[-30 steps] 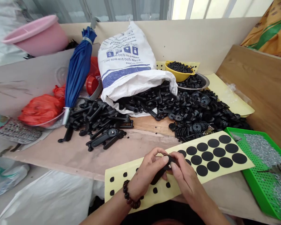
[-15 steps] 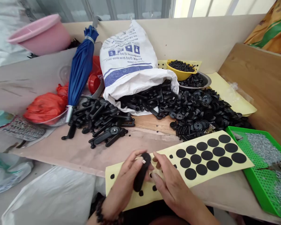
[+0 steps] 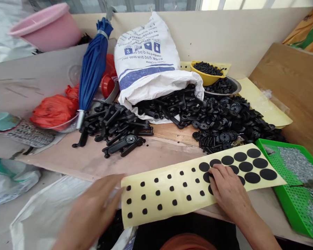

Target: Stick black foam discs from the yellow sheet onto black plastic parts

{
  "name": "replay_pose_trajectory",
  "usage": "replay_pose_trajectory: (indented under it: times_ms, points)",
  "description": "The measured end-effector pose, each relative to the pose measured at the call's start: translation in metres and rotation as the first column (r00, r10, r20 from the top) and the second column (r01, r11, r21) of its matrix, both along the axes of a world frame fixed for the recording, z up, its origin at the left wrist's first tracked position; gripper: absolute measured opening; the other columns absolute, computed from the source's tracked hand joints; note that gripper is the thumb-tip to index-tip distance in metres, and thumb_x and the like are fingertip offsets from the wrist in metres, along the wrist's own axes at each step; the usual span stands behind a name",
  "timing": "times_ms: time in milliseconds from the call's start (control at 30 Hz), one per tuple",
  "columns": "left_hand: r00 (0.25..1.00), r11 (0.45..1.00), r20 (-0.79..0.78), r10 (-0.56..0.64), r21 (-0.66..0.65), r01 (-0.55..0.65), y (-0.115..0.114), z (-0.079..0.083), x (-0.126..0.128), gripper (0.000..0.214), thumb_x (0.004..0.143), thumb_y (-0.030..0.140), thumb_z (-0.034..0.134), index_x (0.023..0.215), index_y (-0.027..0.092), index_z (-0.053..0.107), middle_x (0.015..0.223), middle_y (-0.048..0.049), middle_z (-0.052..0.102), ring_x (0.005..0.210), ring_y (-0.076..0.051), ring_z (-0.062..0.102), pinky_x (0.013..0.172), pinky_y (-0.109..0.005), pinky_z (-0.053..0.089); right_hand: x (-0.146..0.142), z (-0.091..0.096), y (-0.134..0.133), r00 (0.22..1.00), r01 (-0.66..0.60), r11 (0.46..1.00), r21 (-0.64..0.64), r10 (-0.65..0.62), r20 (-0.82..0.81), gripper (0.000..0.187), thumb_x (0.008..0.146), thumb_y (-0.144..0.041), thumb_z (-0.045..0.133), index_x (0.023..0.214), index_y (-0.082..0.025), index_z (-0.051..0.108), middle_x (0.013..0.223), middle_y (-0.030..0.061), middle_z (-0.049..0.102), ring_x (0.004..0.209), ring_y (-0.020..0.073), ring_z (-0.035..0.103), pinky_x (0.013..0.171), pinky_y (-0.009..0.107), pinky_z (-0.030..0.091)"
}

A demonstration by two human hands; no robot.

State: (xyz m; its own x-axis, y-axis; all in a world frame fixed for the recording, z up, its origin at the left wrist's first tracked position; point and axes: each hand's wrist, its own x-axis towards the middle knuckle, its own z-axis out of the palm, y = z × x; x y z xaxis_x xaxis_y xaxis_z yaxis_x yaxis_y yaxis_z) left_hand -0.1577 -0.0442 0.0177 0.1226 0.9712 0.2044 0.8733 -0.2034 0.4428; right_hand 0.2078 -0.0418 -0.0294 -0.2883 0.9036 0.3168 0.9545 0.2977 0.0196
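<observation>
Read from the centre of the view, a worn workbench (image 3: 75, 158) spans nine to three o'clock. A white sack (image 3: 148, 55) lies at twelve, its mouth spilling black parts, with a heap of black round parts (image 3: 234, 121) at three. The pale yellow sheet (image 3: 165, 197) lies at five o'clock, slanting along the bench's near edge. A pile of black handles (image 3: 114, 128) sits at nine, a green tray (image 3: 283, 194) of grey metallic bits at four, just beside the sheet, and a furled blue umbrella (image 3: 95, 66) between ten and eleven. The left hand (image 3: 92, 211), at seven, is blurred by the sheet's nine-o'clock end; whether its fingers are apart, together or touching the sheet cannot be told. The right hand (image 3: 226, 187), between four and five, lies over the sheet, fingers close together; whether they pinch anything is hidden. A yellow bowl (image 3: 206, 79) of small black pieces stands between one and two. On the sheet, round black pads (image 3: 253, 177) fill the three-o'clock half, partly beneath the right hand; smallest are the black dots (image 3: 160, 207) filling the nine-o'clock half.
</observation>
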Motion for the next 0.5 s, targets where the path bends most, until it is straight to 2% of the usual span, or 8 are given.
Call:
replay_pose_trajectory:
  times_ms: [33, 67, 100, 167, 233, 300, 500]
  points:
    - [0.985, 0.985, -0.019, -0.171, 0.031, 0.171, 0.003, 0.002, 0.029, 0.028, 0.083, 0.039, 0.051, 0.105, 0.027, 0.063, 0.107, -0.0056, 0.066, 0.094, -0.025, 0.062, 0.084, -0.035, 0.048, -0.002, 0.001, 0.0, 1.0, 0.004, 1.0, -0.009, -0.004, -0.017, 0.017, 0.084, -0.014, 0.045, 0.094, -0.014, 0.059, 0.097, 0.0143, 0.06, 0.084, 0.027, 0.053, 0.069, 0.04, 0.047]
    - [0.944, 0.944, -0.039, -0.327, 0.028, 0.328, 0.005, 0.004, 0.059, 0.027, 0.086, 0.033, 0.048, 0.109, 0.026, 0.06, 0.114, -0.0063, 0.063, 0.1, -0.024, 0.059, 0.087, -0.034, 0.047, -0.003, 0.003, 0.001, 0.999, 0.011, 1.0, -0.019, -0.012, -0.045, 0.016, 0.084, -0.014, 0.044, 0.093, -0.014, 0.058, 0.096, 0.0141, 0.059, 0.084, 0.0271, 0.053, 0.07, 0.04, 0.047]
    - [0.88, 0.882, -0.054, -0.471, 0.0, 0.472, 0.008, 0.005, 0.087, 0.027, 0.087, 0.027, 0.046, 0.112, 0.025, 0.058, 0.118, -0.0068, 0.06, 0.104, -0.022, 0.056, 0.088, -0.033, 0.046, -0.004, 0.004, 0.001, 0.996, 0.022, 0.999, -0.029, -0.024, -0.083, 0.015, 0.085, -0.014, 0.044, 0.093, -0.015, 0.056, 0.096, 0.0138, 0.059, 0.085, 0.027, 0.053, 0.071, 0.04, 0.047]
    - [0.767, 0.772, -0.088, -0.636, -0.061, 0.633, 0.014, 0.003, 0.135, 0.023, 0.087, 0.025, 0.049, 0.109, 0.023, 0.055, 0.119, -0.0072, 0.057, 0.108, -0.023, 0.051, 0.088, -0.035, 0.044, -0.003, 0.007, 0.001, 0.985, 0.034, 0.998, -0.053, -0.042, -0.169, 0.012, 0.086, -0.016, 0.044, 0.092, -0.018, 0.054, 0.096, 0.0122, 0.057, 0.086, 0.026, 0.053, 0.072, 0.039, 0.048]
    - [0.709, 0.722, -0.143, -0.691, -0.078, 0.688, 0.021, -0.002, 0.167, 0.019, 0.087, 0.029, 0.052, 0.103, 0.02, 0.055, 0.114, -0.0083, 0.056, 0.105, -0.024, 0.05, 0.085, -0.038, 0.043, -0.002, 0.008, 0.0, 0.972, 0.029, 0.997, -0.075, -0.046, -0.229, 0.01, 0.085, -0.017, 0.044, 0.089, -0.02, 0.053, 0.097, 0.0111, 0.056, 0.086, 0.025, 0.053, 0.073, 0.039, 0.048]
    - [0.689, 0.713, -0.209, -0.694, -0.069, 0.697, 0.027, -0.008, 0.185, 0.02, 0.086, 0.032, 0.054, 0.1, 0.018, 0.054, 0.107, -0.009, 0.055, 0.099, -0.025, 0.05, 0.08, -0.038, 0.043, 0.0, 0.007, -0.001, 0.967, 0.028, 0.995, -0.096, -0.051, -0.248, 0.01, 0.085, -0.015, 0.043, 0.087, -0.02, 0.052, 0.097, 0.011, 0.056, 0.086, 0.0249, 0.053, 0.074, 0.039, 0.048]
    - [0.694, 0.733, -0.291, -0.659, -0.041, 0.679, 0.034, -0.017, 0.194, 0.026, 0.088, 0.036, 0.051, 0.107, 0.018, 0.051, 0.105, -0.008, 0.053, 0.094, -0.024, 0.047, 0.075, -0.039, 0.039, 0.003, 0.01, -0.002, 0.935, 0.003, 0.989, -0.149, -0.056, -0.35, 0.01, 0.086, -0.013, 0.042, 0.083, -0.02, 0.049, 0.095, 0.0094, 0.054, 0.088, 0.0236, 0.052, 0.075, 0.038, 0.047]
